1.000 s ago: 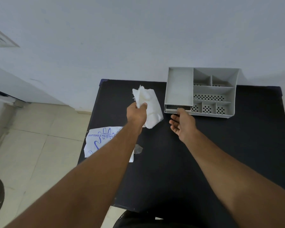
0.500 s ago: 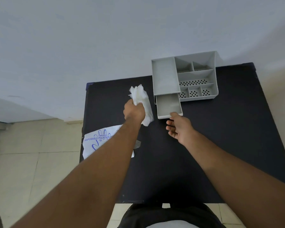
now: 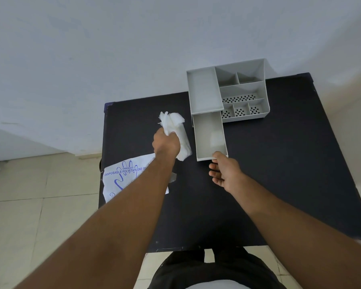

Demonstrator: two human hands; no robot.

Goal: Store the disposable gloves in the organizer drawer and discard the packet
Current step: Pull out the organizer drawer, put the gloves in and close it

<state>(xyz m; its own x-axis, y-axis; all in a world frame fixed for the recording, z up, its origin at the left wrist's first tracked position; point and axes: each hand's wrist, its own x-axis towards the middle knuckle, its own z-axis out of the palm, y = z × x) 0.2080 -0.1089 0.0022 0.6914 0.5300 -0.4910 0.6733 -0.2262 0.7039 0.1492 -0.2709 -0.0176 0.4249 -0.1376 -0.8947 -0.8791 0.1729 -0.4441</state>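
White gloves (image 3: 176,132) sit bunched in the clenched left grip (image 3: 166,143), just beside the grey drawer (image 3: 209,134) whose front lip the right grip (image 3: 224,172) seemingly pinches, so it stands open for them.

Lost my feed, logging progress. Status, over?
Left hand grips gloves, beside drawer. Right hand holds drawer front; drawer out, empty. Packet on table edge; nothing blocking.

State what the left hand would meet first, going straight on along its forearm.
The left hand, gloves leading, would probably meet the organizer near its open drawer; depth is unclear.
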